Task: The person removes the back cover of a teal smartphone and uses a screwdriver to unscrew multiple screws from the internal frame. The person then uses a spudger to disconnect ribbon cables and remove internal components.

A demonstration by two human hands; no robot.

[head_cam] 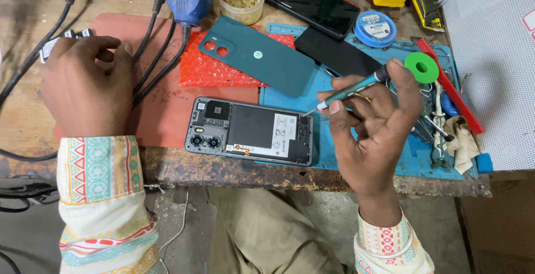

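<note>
The right hand [370, 123] was clamped on a green-handled screwdriver [356, 88], its tip at the top right corner of the opened smartphone [249, 132] near the surface's front edge. The left hand [86, 84] rested loosely curled, holding nothing, on the red mat [167, 112] beside black cables [156, 68]. The teal back cover [259, 56] already lay off behind the phone, while the battery and inner plates were still in place.

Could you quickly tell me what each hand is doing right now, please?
Left hand: holds nothing, fingers curled, resting on the red mat beside the cables.
Right hand: closed on a screwdriver, tip at the opened phone.
</note>
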